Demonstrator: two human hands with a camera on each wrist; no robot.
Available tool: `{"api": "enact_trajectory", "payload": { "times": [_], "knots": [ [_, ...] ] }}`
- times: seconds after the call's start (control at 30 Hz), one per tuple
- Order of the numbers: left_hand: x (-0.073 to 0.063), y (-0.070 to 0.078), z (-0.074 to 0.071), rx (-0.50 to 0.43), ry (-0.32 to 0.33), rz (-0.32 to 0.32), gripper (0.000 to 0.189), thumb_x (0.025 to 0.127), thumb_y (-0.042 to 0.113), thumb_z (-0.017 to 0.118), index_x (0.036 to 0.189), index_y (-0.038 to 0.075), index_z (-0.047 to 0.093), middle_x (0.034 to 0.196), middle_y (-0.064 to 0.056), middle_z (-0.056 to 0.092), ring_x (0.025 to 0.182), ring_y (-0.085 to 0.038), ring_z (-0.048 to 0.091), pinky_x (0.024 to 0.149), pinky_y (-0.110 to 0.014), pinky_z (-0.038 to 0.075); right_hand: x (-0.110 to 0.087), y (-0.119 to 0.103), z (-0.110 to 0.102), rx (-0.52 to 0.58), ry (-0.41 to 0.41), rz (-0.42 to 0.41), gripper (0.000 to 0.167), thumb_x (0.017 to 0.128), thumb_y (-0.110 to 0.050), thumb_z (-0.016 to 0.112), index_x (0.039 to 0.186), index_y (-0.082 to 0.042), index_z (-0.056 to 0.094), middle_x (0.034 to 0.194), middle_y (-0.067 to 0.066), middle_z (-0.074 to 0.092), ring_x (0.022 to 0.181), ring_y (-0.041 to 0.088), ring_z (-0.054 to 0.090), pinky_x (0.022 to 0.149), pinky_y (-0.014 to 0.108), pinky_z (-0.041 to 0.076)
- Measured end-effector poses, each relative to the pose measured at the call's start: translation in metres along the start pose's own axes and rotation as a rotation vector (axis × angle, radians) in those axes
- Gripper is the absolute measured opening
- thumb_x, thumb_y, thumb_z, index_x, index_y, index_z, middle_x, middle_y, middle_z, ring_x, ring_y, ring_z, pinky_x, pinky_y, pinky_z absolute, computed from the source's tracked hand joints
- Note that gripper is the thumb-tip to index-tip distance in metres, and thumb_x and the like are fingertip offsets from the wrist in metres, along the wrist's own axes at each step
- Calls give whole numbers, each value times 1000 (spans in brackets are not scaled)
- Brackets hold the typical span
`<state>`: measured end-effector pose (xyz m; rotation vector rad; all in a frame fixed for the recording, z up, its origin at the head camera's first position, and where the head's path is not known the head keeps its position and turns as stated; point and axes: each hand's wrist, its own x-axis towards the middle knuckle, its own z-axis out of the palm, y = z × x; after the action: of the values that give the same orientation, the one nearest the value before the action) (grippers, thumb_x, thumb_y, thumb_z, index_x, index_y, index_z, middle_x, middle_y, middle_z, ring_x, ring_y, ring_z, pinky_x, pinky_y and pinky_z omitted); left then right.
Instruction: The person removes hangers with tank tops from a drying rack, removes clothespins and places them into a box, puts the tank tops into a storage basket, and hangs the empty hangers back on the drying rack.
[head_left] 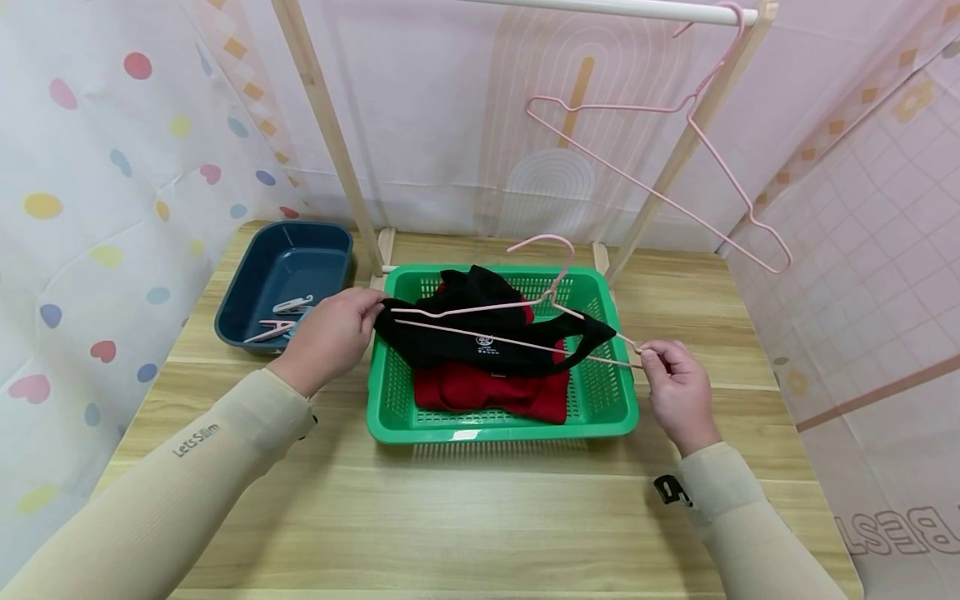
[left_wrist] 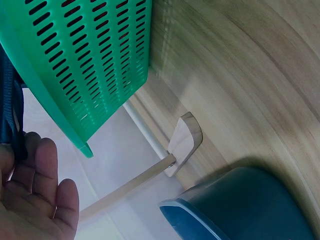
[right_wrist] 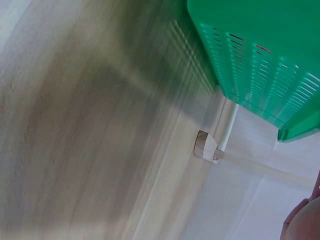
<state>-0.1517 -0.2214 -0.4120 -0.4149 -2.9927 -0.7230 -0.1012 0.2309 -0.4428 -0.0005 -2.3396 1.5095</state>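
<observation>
A black garment (head_left: 442, 346) with a strap and a small white printed label is partly on a pink wire hanger (head_left: 553, 292), held over the green basket. My left hand (head_left: 330, 333) pinches the garment's edge at the hanger's left end; in the left wrist view, dark cloth (left_wrist: 15, 120) shows between thumb and fingers. At the other end, my right hand (head_left: 678, 396) pinches the hanger's bare right corner, just outside the garment's strap. Beneath lie red cloth (head_left: 487, 396) and more black cloth (head_left: 480, 287). In the right wrist view only a sliver of fingers (right_wrist: 302, 222) appears.
The green perforated basket (head_left: 502, 435) stands on the wooden table (head_left: 480, 517). Behind it rises a wooden rack with a white rail (head_left: 637, 10), from which another pink hanger (head_left: 697, 117) hangs. A dark blue tray (head_left: 300, 242) with several clothespins (head_left: 292, 305) sits at left.
</observation>
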Motion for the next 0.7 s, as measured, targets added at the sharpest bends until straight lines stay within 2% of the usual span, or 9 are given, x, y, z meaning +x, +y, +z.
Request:
{"api": "enact_trajectory", "payload": {
  "times": [0.3,0.7],
  "knots": [
    [0,-3,2,14,3,1,30,112,17,50,131,5,68,129,-19,70,115,-38,68,103,-60,53,1,-2,-3,24,2,11,13,103,2,62,101,9,73,81,-12,53,72,5,47,64,16,41],
    [1,-3,4,45,2,-7,30,110,19,52,130,5,70,130,-19,71,116,-39,69,103,-60,53,2,2,-4,0,11,3,14,103,3,60,100,9,72,81,-14,54,75,5,48,66,16,42]
  ]
}}
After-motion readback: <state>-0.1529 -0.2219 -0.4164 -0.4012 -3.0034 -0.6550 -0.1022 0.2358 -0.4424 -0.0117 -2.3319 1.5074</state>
